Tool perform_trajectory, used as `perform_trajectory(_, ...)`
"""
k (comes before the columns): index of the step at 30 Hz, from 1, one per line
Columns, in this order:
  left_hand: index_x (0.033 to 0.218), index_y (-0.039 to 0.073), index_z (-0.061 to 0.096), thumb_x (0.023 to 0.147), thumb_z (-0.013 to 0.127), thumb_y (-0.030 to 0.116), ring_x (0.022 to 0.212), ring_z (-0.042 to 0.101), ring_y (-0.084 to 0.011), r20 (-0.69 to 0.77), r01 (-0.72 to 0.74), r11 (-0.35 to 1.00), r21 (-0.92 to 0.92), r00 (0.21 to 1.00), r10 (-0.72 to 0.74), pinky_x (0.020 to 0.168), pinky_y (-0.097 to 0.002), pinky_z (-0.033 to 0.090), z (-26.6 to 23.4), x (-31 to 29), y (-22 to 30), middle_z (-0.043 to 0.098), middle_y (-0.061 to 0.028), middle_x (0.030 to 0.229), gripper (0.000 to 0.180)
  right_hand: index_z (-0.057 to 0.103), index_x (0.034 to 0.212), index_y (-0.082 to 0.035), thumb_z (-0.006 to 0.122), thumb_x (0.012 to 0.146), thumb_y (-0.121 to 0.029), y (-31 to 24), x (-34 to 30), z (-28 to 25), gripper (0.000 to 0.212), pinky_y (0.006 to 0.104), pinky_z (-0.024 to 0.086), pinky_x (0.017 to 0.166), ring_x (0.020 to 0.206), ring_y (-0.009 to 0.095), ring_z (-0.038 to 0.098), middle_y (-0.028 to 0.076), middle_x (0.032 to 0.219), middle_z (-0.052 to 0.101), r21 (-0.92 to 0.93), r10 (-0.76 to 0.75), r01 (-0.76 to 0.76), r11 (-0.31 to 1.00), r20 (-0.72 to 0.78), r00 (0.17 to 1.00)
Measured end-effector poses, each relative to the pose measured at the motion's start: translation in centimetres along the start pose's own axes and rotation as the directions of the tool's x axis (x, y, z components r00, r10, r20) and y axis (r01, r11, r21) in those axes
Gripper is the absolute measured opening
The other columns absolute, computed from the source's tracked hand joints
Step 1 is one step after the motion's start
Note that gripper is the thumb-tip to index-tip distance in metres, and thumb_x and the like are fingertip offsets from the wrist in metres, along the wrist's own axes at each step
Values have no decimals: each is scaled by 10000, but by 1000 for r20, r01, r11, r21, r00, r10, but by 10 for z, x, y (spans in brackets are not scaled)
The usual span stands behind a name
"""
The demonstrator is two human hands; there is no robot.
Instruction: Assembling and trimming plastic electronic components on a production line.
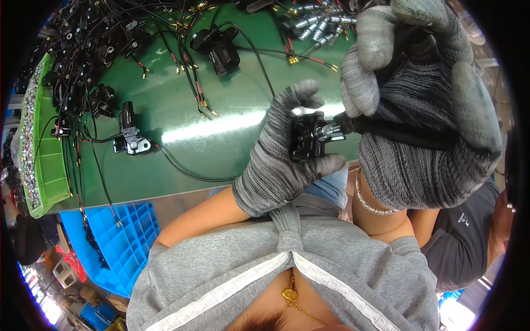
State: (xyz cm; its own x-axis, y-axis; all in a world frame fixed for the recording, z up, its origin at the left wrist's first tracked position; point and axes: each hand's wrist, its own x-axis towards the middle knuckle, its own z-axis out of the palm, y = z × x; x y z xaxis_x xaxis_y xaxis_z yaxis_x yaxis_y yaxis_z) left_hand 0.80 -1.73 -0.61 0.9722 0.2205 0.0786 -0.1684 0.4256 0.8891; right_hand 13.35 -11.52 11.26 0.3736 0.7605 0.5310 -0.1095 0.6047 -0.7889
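Grey-striped knit gloves cover both hands. My left hand (276, 149) is closed on a black lever-like fitting (309, 140), gripping it between the thumb below and the fingers above. A silver metal piece (329, 131) sticks out of its right side. From there a black bar (406, 134) runs across the palm of my right hand (425, 110), whose fingers curl round it close to the camera. I cannot tell whether the bar belongs to the fitting or is a separate tool. A black cable runs up behind my left hand.
The green table (215, 160) carries a black-and-silver lever assembly (132, 135), a black fitting (221, 52) and a heap of wired parts (83, 49). Silver adjuster-like parts (317, 30) lie at the back. A green tray (52, 171) and blue crate (124, 237) stand left; another person (469, 237) sits right.
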Motion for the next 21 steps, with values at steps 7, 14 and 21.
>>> perform_trajectory(7,1261,74,431,713,808,76,1038,547,-147,56,-31,1000,-7,998,31,909,-285,479,1,2,10,524,-53,1115,665,361,1365,-6,484,918,-284,9,1,9,541,363,538,715,782,230,588,200,1059,498,-79,102,-101,992,8,995)
perform_trajectory(14,1159,61,488,735,789,98,994,550,-160,28,79,995,-63,997,-77,880,-301,470,-3,-5,11,532,-54,1040,521,356,1330,80,501,937,-352,17,-1,10,602,330,532,711,804,235,583,226,1035,512,-165,43,-27,986,93,995)
perform_trajectory(21,1111,62,513,736,735,14,970,547,-166,88,-160,976,145,985,149,857,-301,470,0,3,6,491,-60,1039,438,437,1350,-69,472,938,-281,-1,-19,10,465,372,509,697,822,255,555,199,1096,485,-54,-63,57,997,-107,992)
